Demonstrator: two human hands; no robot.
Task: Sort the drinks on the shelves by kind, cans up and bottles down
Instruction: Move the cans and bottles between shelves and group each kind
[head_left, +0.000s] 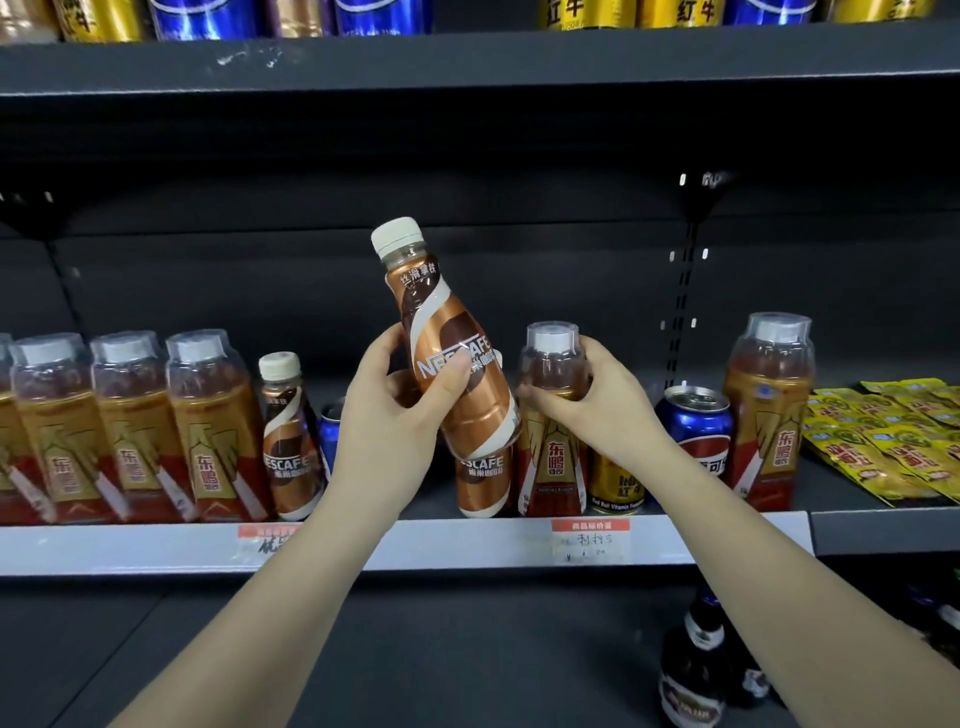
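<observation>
My left hand (400, 405) grips a brown Nescafe bottle (441, 332) with a cream cap, lifted and tilted left above the middle shelf (156, 545). My right hand (587, 410) is closed around the neck of a gold-and-red Dongpeng bottle (553, 452) that stands on that shelf. Behind the lifted bottle stands another Nescafe bottle (483, 483), partly hidden. A blue Pepsi can (696, 431) and a gold Red Bull can (618, 486) stand to the right of my right hand. A second blue can (328, 436) shows behind my left wrist.
Three Dongpeng bottles (130, 426) and one Nescafe bottle (288, 436) line the shelf's left. Another Dongpeng bottle (766, 410) and yellow snack packets (893, 441) sit at the right. Gold and blue cans (208, 18) fill the top shelf. Dark bottles (696, 670) stand on the lower shelf.
</observation>
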